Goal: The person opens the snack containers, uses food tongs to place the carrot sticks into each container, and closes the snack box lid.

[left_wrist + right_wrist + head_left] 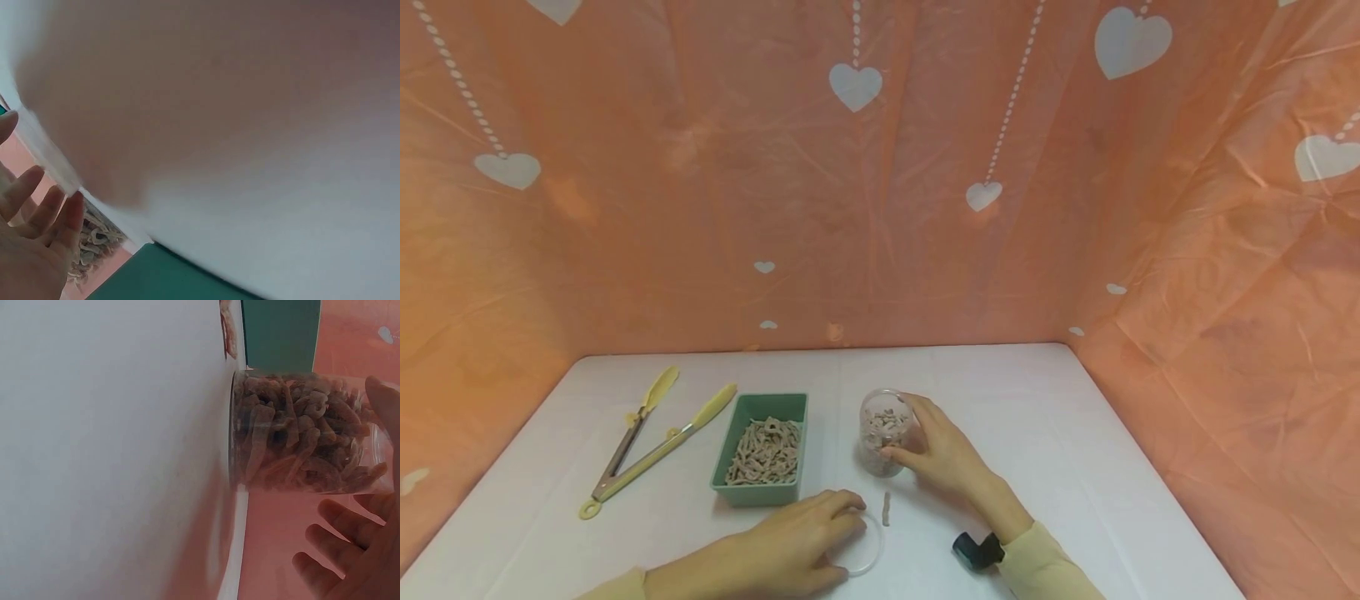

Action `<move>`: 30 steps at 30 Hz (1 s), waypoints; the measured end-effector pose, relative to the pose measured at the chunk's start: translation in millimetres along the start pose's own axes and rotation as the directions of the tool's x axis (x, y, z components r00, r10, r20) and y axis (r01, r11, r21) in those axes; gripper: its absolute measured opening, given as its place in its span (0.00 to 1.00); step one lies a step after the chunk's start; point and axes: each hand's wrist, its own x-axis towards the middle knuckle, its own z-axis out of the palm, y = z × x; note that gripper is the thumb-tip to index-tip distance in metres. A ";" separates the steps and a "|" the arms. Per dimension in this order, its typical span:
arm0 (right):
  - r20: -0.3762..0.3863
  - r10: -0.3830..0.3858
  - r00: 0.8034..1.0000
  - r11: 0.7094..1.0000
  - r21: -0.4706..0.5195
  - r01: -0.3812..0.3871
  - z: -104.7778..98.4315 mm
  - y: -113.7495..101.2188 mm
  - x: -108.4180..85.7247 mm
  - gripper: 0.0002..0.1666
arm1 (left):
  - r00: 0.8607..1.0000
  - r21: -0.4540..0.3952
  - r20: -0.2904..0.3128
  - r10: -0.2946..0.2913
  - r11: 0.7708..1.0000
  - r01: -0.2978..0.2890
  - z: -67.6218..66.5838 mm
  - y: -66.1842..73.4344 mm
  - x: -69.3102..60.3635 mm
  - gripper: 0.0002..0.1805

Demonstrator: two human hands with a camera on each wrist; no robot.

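Observation:
A clear jar (886, 442) filled with brownish dried strips (300, 431) stands upright on the table with its mouth uncovered. My right hand (951, 454) grips it near the rim between thumb and forefinger; the other fingers spread away from the wall in the right wrist view. Low in the head view, my left hand (797, 537) holds a clear round lid (874, 546) by its edge, thumb on the near side and fingers on the far side. In the left wrist view the lid (53, 156) is a pale band at the fingertips. Between lid and jar lies one loose strip (886, 508).
Left of the jar sits a green rectangular tub (760, 497) holding many more strips (767, 450). Yellow-handled tongs (647, 467) lie spread apart farther left. A small black object (973, 552) is at my right wrist. Orange cloth with white hearts (880, 208) surrounds the white table (1000, 375).

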 end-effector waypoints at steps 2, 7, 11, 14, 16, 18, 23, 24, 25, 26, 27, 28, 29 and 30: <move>0.002 0.003 1.000 1.000 0.008 -0.003 0.1 -0.1 0.1 0.49 | 1.000 -0.013 -0.007 -0.009 1.000 0.009 0.0 0.6 -0.9 0.24; 0.013 0.007 1.000 0.999 0.047 -0.007 -0.2 -0.4 0.0 0.49 | 0.997 -0.025 -0.046 -0.057 0.998 0.056 -3.3 4.8 -3.9 0.26; 0.018 0.026 1.000 0.995 0.099 -0.027 -1.6 -1.7 0.5 0.50 | 0.988 -0.014 -0.132 -0.081 0.997 0.080 -8.2 9.6 -5.9 0.28; 0.024 0.038 0.999 0.991 0.129 -0.041 -4.4 -3.3 0.7 0.51 | 0.972 0.013 -0.226 -0.061 0.998 0.066 -12.9 11.4 -7.4 0.29; 0.035 0.045 0.998 0.988 0.143 -0.049 -6.0 -3.2 0.6 0.52 | 0.957 0.027 -0.286 -0.042 0.998 0.052 -16.8 11.0 -8.3 0.29; 0.048 0.041 0.998 0.987 0.154 -0.048 -7.2 -1.5 0.6 0.51 | 0.942 0.035 -0.335 -0.031 0.998 0.046 -21.5 9.8 -9.0 0.29; 0.083 0.027 0.996 0.991 0.129 -0.038 -10.3 5.5 0.9 0.51 | 0.906 0.033 -0.419 -0.052 0.997 0.072 -34.2 3.5 -5.6 0.29; 0.088 0.018 0.996 0.992 0.121 -0.029 -11.3 6.8 0.9 0.51 | 0.897 0.031 -0.438 -0.056 0.996 0.078 -36.6 1.6 -3.9 0.30; 0.090 0.009 0.996 0.993 0.117 -0.020 -12.3 7.9 0.8 0.50 | 0.888 0.030 -0.456 -0.064 0.996 0.087 -39.0 -0.5 -1.7 0.30; 0.092 -0.001 0.996 0.993 0.115 -0.009 -13.1 8.9 0.8 0.49 | 0.877 0.028 -0.476 -0.065 0.996 0.089 -41.1 -2.7 0.9 0.31; 0.093 -0.014 0.996 0.993 0.115 0.003 -13.7 10.0 0.9 0.47 | 0.867 0.019 -0.493 -0.072 0.995 0.093 -43.2 -5.0 3.5 0.31; 0.091 -0.024 0.996 0.994 0.113 0.014 -14.4 11.0 0.9 0.46 | 0.857 0.009 -0.509 -0.079 0.995 0.097 -45.2 -7.1 6.4 0.31; 0.091 -0.032 0.995 0.994 0.111 0.022 -15.1 11.8 0.7 0.44 | 0.847 -0.002 -0.524 -0.089 0.995 0.103 -47.0 -9.3 9.2 0.32; 0.093 -0.041 0.995 0.993 0.116 0.030 -15.6 12.4 0.6 0.42 | 0.837 -0.017 -0.538 -0.098 0.994 0.105 -48.8 -11.4 12.1 0.32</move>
